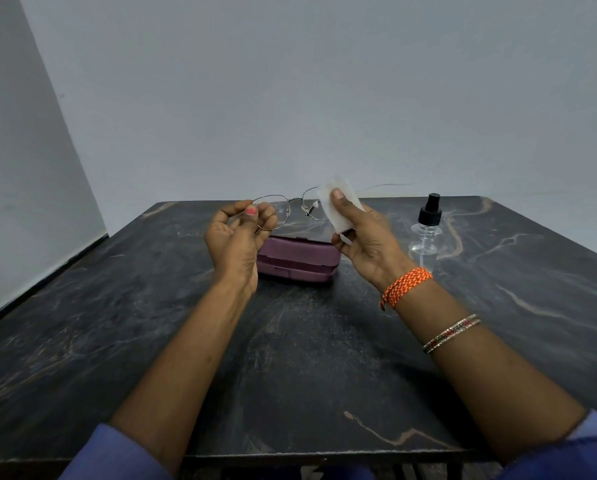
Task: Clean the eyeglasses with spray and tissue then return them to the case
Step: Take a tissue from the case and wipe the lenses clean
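Note:
Thin metal-framed eyeglasses are held up above the table. My left hand pinches the rim of the left lens between thumb and fingers. My right hand grips a folded white tissue and presses it over the right lens with the thumb on top. One temple arm sticks out to the right behind the tissue. Below the glasses a purple case lies shut on the table. A clear spray bottle with a black pump top stands to the right of my right hand.
The dark marbled table fills the view, its far edge just behind the case and bottle. A plain grey wall stands behind it. The left table edge runs along a white wall and a gap.

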